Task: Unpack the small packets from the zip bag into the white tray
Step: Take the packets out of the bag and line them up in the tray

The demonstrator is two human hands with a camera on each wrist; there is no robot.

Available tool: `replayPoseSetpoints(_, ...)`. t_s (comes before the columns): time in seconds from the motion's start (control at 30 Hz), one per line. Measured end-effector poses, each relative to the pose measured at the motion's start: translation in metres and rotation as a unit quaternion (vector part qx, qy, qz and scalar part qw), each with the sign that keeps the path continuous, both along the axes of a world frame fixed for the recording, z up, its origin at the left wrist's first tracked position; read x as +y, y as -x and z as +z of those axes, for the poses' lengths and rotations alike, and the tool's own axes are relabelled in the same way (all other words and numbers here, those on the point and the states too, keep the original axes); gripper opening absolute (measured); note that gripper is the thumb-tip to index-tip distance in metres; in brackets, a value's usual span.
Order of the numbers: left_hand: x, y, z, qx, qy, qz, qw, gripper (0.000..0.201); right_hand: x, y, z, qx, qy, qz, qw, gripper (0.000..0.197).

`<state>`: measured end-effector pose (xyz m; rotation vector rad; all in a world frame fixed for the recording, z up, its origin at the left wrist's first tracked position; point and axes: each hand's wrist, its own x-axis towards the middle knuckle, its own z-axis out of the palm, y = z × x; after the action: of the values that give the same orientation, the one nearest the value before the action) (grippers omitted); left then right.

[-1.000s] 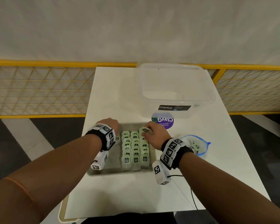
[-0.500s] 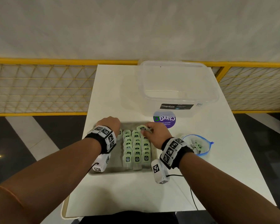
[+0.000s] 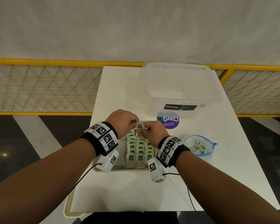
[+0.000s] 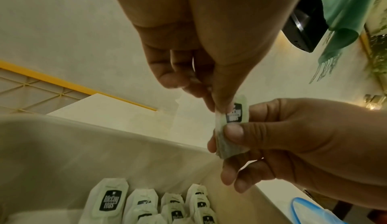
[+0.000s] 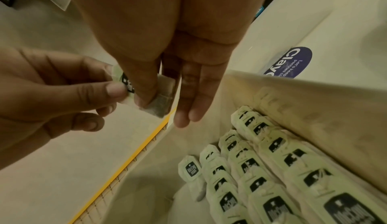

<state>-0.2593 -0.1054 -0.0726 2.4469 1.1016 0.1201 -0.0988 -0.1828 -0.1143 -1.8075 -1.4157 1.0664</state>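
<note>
We stand at a white table [image 3: 120,191] set against a yellow mesh railing [image 3: 39,88], a clear plastic box [image 3: 181,88] at its far end. Above the far end of the white tray [image 4: 62,144], both our hands meet on one small packet [image 4: 232,128]. It is a tea bag, light and limp by the look of it, so it will likely fold or slip unless taken by its edges. Our left hand [image 3: 124,122] curls down from above and pinches the packet's upper edge between thumb and fingertip; our right hand [image 3: 152,131] pinches the lower part with thumb and forefinger, its other fingers hanging straight. The rest of the packets [image 3: 139,151] lie in neat rows in the tray, and a few remain in the zip bag [image 3: 199,146] to the right.
</note>
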Motion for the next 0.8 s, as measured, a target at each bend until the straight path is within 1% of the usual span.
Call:
replayPoseSetpoints(0.07,-0.002,0.000,0.004,0.002,0.015,0.008,1.000,0.010,0.000,0.000,-0.001,-0.019,0.000,0.000,1.000,0.019)
replayPoseSetpoints(0.17,-0.002,0.002,0.009,-0.009,0.035,0.028,0.999,0.008,-0.001,0.000,-0.002,-0.034,-0.002,-0.001,0.999,0.010)
replayPoseSetpoints(0.23,0.002,0.004,0.009,0.005,0.032,0.040,0.999,0.009,-0.003,-0.002,-0.002,-0.057,-0.014,-0.006,0.998,0.018)
replayPoseSetpoints(0.27,0.005,0.005,0.008,0.021,0.025,0.044,0.998,0.009,-0.004,-0.005,-0.003,-0.082,-0.024,-0.012,0.996,0.022)
replayPoseSetpoints(0.37,0.011,0.006,0.001,0.107,0.013,0.054,0.993,0.015,-0.006,-0.016,-0.006,-0.158,-0.038,-0.033,0.986,0.031)
replayPoseSetpoints(0.43,0.014,0.006,-0.009,0.199,0.021,0.045,0.979,0.020,-0.008,-0.024,-0.009,-0.187,-0.010,-0.054,0.981,0.039)
replayPoseSetpoints(0.5,0.013,0.006,-0.021,0.279,0.034,0.028,0.959,0.019,-0.010,-0.031,-0.013,-0.208,0.036,-0.066,0.975,0.051)
replayPoseSetpoints(0.57,0.013,0.008,-0.032,0.323,0.046,0.020,0.945,0.011,-0.011,-0.035,-0.017,-0.205,0.083,-0.057,0.974,0.061)
replayPoseSetpoints(0.6,0.015,0.008,-0.037,0.336,0.055,0.019,0.940,0.007,-0.011,-0.036,-0.019,-0.202,0.102,-0.044,0.973,0.062)
replayPoseSetpoints(0.63,0.016,0.008,-0.042,0.346,0.064,0.016,0.936,0.004,-0.012,-0.037,-0.020,-0.199,0.117,-0.031,0.972,0.061)
replayPoseSetpoints(0.7,0.014,0.006,-0.039,0.356,0.065,0.007,0.932,0.007,-0.013,-0.037,-0.022,-0.189,0.127,-0.018,0.974,0.055)
replayPoseSetpoints(0.8,0.010,0.002,-0.032,0.345,0.060,0.003,0.937,0.010,-0.015,-0.036,-0.023,-0.167,0.118,-0.025,0.978,0.051)
